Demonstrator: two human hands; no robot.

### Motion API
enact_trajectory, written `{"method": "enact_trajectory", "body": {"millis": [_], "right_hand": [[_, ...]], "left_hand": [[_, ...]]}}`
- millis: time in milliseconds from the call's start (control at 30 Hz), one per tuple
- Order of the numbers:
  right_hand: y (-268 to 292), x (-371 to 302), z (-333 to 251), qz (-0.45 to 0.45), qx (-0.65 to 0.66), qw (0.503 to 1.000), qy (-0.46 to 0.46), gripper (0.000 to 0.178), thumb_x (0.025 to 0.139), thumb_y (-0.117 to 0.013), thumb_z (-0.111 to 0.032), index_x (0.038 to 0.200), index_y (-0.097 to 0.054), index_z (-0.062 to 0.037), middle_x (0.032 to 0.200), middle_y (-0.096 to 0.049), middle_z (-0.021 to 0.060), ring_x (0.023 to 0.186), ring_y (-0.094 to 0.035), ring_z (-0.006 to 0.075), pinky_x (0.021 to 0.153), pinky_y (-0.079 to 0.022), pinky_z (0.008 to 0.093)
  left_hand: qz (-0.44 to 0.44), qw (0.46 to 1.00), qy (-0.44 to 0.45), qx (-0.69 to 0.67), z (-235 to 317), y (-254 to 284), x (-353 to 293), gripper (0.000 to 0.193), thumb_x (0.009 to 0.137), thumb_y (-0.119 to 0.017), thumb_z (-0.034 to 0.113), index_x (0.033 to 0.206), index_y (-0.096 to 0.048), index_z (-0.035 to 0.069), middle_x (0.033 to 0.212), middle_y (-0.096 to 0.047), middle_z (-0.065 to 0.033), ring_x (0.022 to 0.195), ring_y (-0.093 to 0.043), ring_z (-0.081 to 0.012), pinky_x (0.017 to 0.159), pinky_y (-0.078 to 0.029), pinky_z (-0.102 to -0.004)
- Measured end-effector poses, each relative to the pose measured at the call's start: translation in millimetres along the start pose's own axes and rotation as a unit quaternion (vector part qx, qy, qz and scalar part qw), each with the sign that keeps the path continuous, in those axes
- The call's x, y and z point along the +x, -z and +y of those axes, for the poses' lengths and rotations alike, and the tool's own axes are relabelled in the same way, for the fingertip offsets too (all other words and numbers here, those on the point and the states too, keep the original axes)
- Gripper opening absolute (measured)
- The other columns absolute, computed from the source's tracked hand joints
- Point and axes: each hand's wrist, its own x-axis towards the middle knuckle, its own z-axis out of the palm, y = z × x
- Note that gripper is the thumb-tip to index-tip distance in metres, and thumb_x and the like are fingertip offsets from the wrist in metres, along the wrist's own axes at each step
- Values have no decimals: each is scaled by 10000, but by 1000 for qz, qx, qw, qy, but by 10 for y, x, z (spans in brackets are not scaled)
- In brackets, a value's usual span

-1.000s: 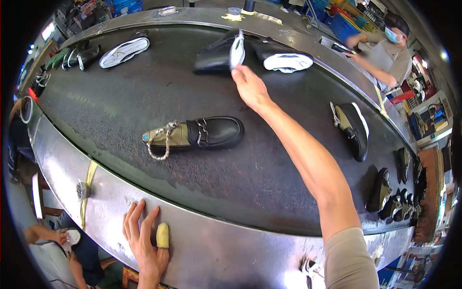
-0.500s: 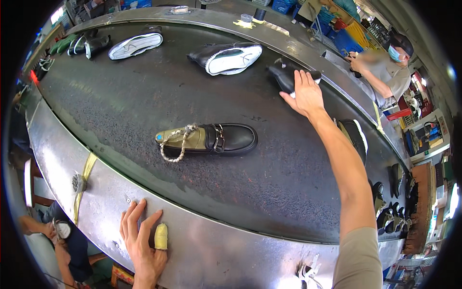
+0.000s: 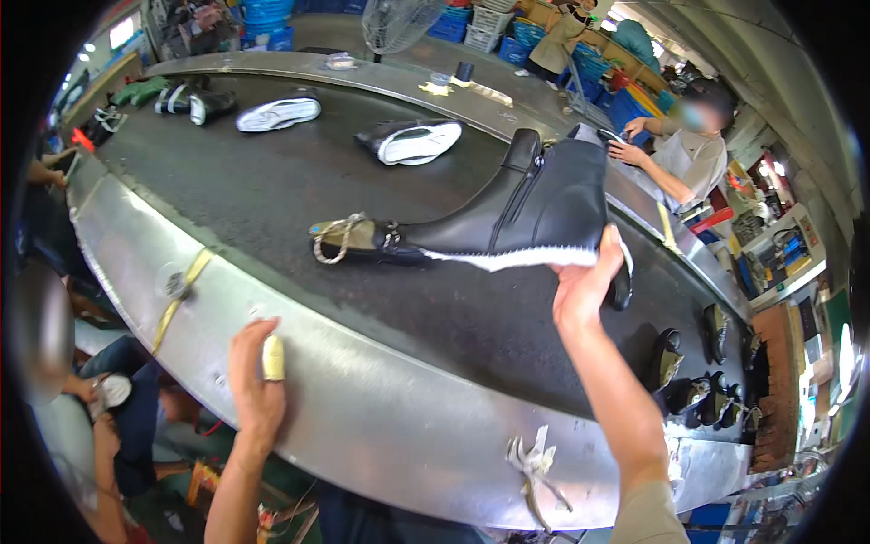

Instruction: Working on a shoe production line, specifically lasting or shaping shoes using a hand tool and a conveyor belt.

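Steel-rimmed desk [image 3: 381, 435] is gleaming; right of centre, right hand [image 3: 584, 288] is pinching a black boot [image 3: 557, 204] by the heel! Lower left, left hand [image 3: 256, 385] is hanging empty, loosely curled. That one-sided grip slipping could be tipping it onto the loafer [image 3: 362, 236].

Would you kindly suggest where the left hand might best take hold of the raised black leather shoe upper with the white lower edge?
Probably the narrow left end of the black leather shoe upper, with the left hand coming from the left: that end juts away from the right hand, which holds the wide end from below.
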Motion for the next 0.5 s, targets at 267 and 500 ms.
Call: {"method": "enact_trajectory", "body": {"millis": [267, 500], "right_hand": [[11, -2583, -199, -499, -41, 839, 212, 912, 779, -839, -523, 1458, -513, -10, 1442, -594, 205, 1406, -515, 393, 1171, -378, 490], [391, -3867, -493, -472, -196, 858, 46, 385, 912, -784, -261, 1192, -701, -11, 1053, -699, 125, 921, -701, 242, 791, -561, 328]], "left_hand": [[-41, 519, 466, -716, 1233, 245, -1159, 732, 1037, -409, 658, 1453, -540, 71, 1334, -659, -174, 1216, -646, -311, 1033, -538, -483], [42, 536, 537, -650, 714, 498, -2590, 637, 1035, -489, 631, 1332, -581, 75, 1170, -684, -103, 1012, -702, -237, 910, -591, -406]]}}
